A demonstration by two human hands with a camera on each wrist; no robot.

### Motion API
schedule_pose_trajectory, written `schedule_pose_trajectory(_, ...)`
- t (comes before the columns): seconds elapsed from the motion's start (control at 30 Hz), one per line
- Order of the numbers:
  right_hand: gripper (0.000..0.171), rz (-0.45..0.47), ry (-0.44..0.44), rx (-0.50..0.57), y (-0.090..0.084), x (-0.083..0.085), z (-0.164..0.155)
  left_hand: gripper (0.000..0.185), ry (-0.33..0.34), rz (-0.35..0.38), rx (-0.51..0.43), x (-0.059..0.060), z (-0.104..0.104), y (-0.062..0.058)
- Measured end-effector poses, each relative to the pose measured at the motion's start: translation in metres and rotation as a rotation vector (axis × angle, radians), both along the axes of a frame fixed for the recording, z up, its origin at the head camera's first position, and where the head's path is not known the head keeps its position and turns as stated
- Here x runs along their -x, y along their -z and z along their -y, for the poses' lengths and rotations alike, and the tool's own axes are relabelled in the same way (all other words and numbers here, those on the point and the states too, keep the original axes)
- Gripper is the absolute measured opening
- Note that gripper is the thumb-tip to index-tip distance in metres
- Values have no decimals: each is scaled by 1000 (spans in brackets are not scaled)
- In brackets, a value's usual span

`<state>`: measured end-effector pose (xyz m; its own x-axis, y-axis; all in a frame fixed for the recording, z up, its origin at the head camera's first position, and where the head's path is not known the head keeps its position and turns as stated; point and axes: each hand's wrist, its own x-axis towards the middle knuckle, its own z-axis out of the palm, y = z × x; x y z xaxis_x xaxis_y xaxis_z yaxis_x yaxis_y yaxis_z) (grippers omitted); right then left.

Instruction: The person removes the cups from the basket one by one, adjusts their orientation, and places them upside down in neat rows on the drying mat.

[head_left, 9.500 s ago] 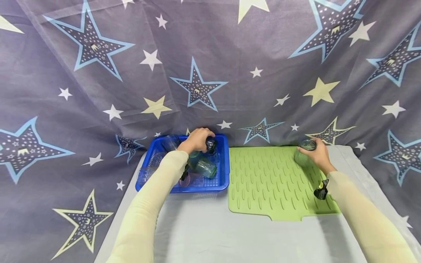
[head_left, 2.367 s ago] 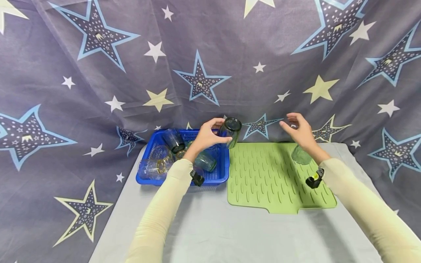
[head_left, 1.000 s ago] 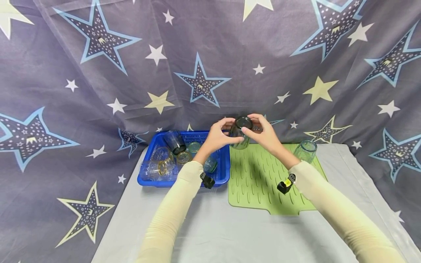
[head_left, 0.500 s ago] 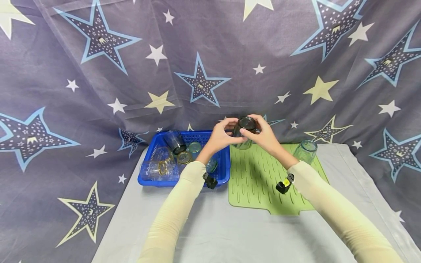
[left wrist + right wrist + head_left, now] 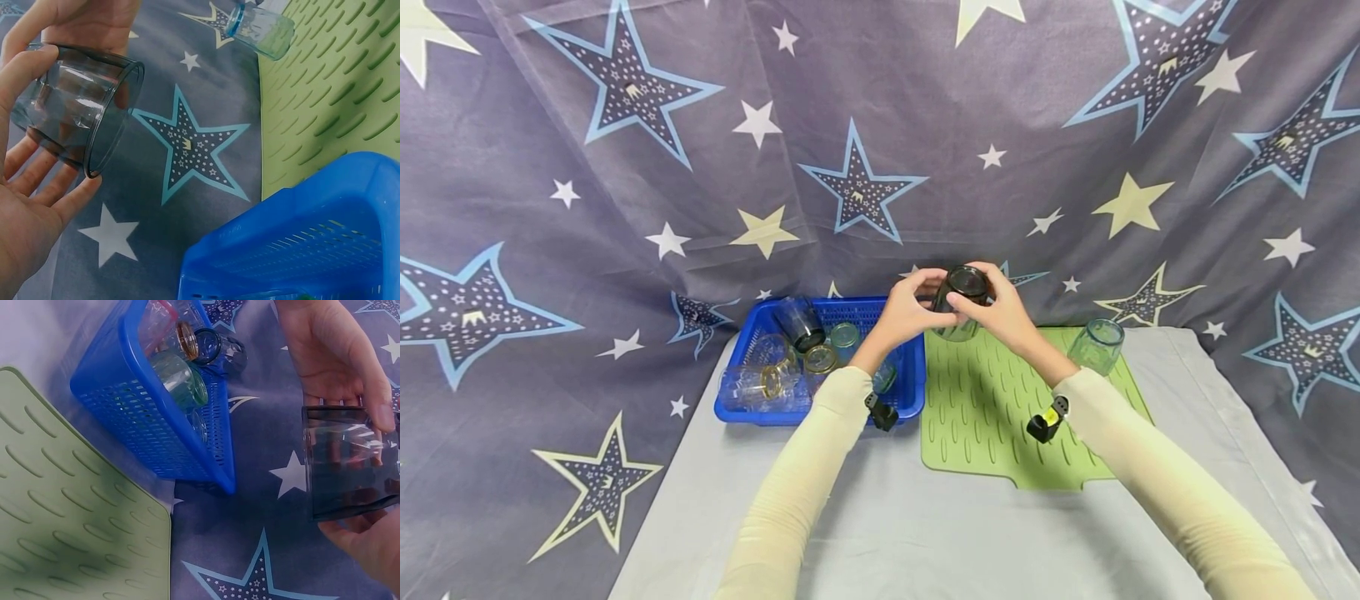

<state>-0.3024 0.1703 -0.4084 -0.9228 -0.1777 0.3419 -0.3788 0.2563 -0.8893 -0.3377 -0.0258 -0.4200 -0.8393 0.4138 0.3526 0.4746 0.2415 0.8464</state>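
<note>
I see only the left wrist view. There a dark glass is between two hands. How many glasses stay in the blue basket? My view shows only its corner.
Observer: The head view shows about five glasses lying jumbled in the blue basket; I cannot count them exactly.
Operator: Is the dark glass over the basket or over the green mat?
Observer: In the head view the dark glass is in the air above the far left corner of the green mat, beside the basket, held by the left hand and the right hand.
Operator: Does the clear glass on the mat stand alone?
Observer: Yes, the clear glass stands alone at the mat's far right corner.
</note>
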Motion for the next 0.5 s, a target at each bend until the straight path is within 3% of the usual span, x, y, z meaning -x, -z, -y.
schedule_pose_trajectory(0.27, 54, 49, -4, 35, 0, -2, 1, 63, 8, 10, 14, -3, -1, -2)
schedule_pose_trajectory(0.5, 52, 41, -37, 31, -24, -22, 8, 63, 18, 16, 11, -2, -1, -3)
